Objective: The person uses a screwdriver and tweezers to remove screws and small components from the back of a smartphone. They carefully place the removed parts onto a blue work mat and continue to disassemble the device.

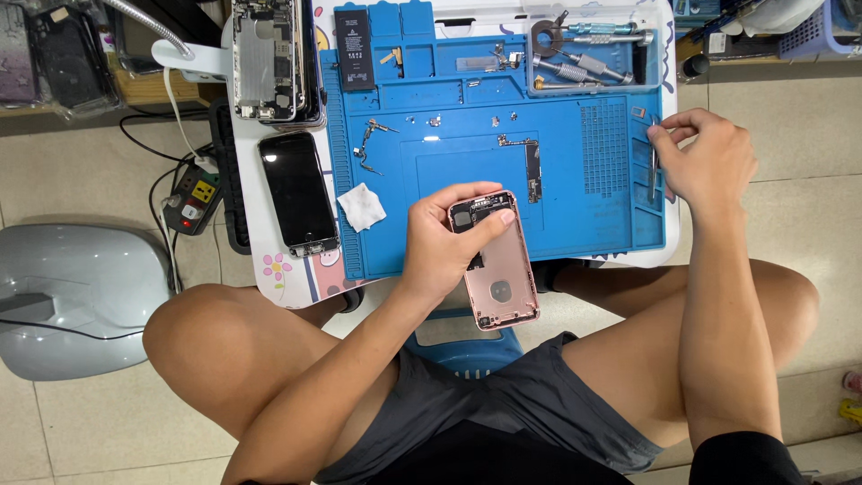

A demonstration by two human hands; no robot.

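Gripped in left hand (446, 241): one gutted rose-gold phone housing (496, 262), above blue silicone repair mat (467, 247). Right hand (709, 157) pinching, apparently, one pair of slim metal tweezers (654, 171) at mat's right edge. One black-screened phone (298, 193) alongside.

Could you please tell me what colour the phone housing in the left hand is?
The phone housing is rose-pink with a metallic look, seen best in the head view.
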